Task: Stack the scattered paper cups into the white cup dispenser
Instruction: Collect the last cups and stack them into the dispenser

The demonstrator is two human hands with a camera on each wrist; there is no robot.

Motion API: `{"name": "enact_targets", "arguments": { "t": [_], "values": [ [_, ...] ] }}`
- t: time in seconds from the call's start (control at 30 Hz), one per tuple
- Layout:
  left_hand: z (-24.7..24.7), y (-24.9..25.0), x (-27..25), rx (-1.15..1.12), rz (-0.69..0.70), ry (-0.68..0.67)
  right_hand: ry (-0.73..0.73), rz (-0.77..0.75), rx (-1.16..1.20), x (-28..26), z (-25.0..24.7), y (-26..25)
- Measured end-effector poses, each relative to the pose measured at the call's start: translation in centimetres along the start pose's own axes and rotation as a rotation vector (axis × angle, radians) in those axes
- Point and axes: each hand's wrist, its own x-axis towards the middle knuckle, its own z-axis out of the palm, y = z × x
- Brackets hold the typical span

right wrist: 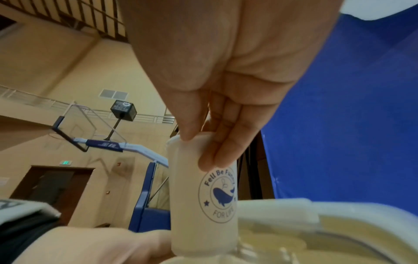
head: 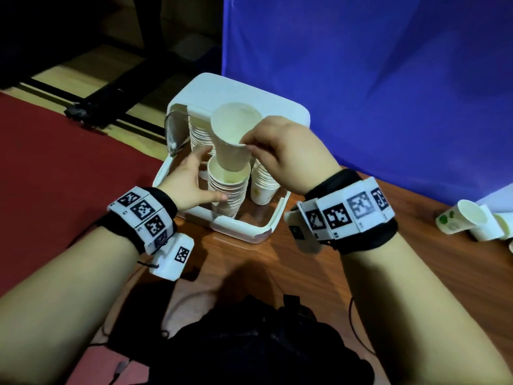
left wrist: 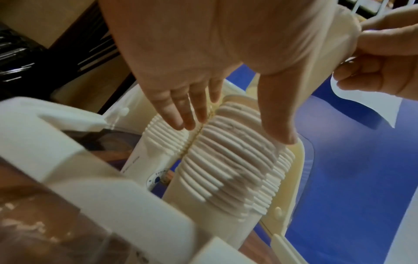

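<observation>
The white cup dispenser [head: 244, 229] stands open on the table, lid [head: 249, 98] tipped back, with several stacks of paper cups inside. My right hand [head: 247, 145] pinches the rim of a single paper cup [head: 230, 140], tilted, its base at the mouth of the front stack [head: 227, 190]. In the right wrist view the right hand [right wrist: 199, 148] holds the cup [right wrist: 203, 205], which shows a blue whale logo. My left hand [head: 205, 176] spans that stack, fingers straight behind it and thumb in front. In the left wrist view the left hand [left wrist: 235, 130] lies over the stack's ribbed rims [left wrist: 233, 169].
Loose paper cups [head: 469, 220] lie on their sides at the right edge of the wooden table [head: 277, 259]. A blue backdrop [head: 388, 79] hangs behind the dispenser. Red flooring [head: 55, 162] lies to the left. A black bag [head: 263, 343] sits below my arms.
</observation>
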Motion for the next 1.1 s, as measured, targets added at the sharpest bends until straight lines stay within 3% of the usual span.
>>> {"name": "enact_targets", "arguments": {
  "t": [0.2, 0.33, 0.43, 0.6, 0.87, 1.1],
  "values": [
    [1.2, 0.4, 0.4, -0.133, -0.032, -0.033, -0.251, 0.074, -0.072, 0.7, 3.2, 0.8],
    [1.3, 0.2, 0.6, -0.075, -0.019, -0.021, -0.376, 0.16, -0.033, 0.8, 5.4, 1.5],
    [1.3, -0.4, 0.8, -0.072, -0.029, -0.025, -0.36, 0.173, 0.043, 0.4, 6.4, 1.9],
    [1.0, -0.8, 1.2, 0.005, -0.032, -0.072, -0.138, 0.282, 0.133, -1.0, 5.4, 3.3],
    [0.8, -0.8, 1.6, 0.248, -0.097, -0.148, -0.414, 0.489, 0.176, -0.6, 8.3, 3.0],
    [-0.6, -1.8, 2.7, 0.282, -0.137, -0.066, -0.45, 0.492, 0.239, 1.9, 9.8, 2.4]
  ]
}}
